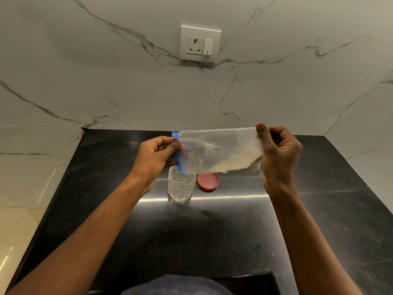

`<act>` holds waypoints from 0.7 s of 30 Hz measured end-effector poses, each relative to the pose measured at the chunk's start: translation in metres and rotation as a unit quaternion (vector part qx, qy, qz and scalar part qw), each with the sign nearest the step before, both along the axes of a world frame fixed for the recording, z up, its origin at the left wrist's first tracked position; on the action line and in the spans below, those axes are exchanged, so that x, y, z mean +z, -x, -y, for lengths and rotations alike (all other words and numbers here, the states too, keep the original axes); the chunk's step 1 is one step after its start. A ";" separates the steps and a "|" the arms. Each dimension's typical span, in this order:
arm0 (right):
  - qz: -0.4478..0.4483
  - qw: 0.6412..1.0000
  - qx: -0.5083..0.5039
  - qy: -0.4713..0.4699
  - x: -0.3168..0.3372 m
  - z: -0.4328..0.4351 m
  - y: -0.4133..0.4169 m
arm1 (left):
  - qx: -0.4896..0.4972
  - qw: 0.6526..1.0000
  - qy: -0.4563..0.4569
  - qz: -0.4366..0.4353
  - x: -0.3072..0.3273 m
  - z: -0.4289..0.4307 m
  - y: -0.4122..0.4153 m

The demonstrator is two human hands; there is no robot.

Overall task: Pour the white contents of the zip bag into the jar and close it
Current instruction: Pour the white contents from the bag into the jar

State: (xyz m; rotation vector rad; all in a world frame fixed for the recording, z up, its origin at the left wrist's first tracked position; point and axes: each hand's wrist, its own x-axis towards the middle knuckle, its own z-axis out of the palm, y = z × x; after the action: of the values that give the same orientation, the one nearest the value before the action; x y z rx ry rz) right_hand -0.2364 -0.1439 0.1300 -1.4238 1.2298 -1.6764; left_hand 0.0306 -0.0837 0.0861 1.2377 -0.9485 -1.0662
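A person held a clear zip bag [221, 151] sideways above a black counter [212, 231], the left hand [156, 155] pinching the bag's blue zip strip [178, 155] between thumb and fingers and the right hand [278, 154] pinching the bag's bottom edge, thumb on the near face and the other fingers curled out of sight behind the plastic. The white powder [240, 165] lay heaped in the low corner of the bag next to the right hand. Whether the zip was sealed or parted could not be made out. A small handwritten label [193, 158] sat just right of the left thumb, its first word hard to read. Directly below the left hand stood an uncapped clear jar [181, 186], its rim partly covered by the bag's lower corner. A red lid [208, 181] lay beside the jar on the counter, its far edge hidden behind the bag. A wall socket [200, 43] sat on the marble wall [85, 71] above both hands.
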 end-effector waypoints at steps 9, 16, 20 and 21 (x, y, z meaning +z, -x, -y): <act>-0.054 0.998 -0.012 0.006 0.005 0.001 -0.007 | 0.010 1.000 -0.005 -0.023 -0.006 -0.002 -0.003; -0.089 0.996 -0.015 0.005 0.012 -0.002 -0.014 | 0.003 1.000 -0.005 -0.027 -0.009 -0.003 -0.005; -0.078 0.997 -0.011 -0.008 0.015 -0.002 -0.014 | 0.007 1.000 -0.005 -0.028 -0.010 -0.003 -0.007; -0.083 0.996 -0.010 -0.008 0.015 -0.002 -0.015 | 0.006 1.000 -0.006 -0.028 -0.010 -0.003 -0.008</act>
State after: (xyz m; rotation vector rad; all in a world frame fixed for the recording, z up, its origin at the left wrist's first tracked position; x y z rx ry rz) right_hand -0.2216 -0.1419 0.1448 -1.5713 1.3485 -1.5825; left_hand 0.0382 -0.0803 0.0763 1.2160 -0.8910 -1.0933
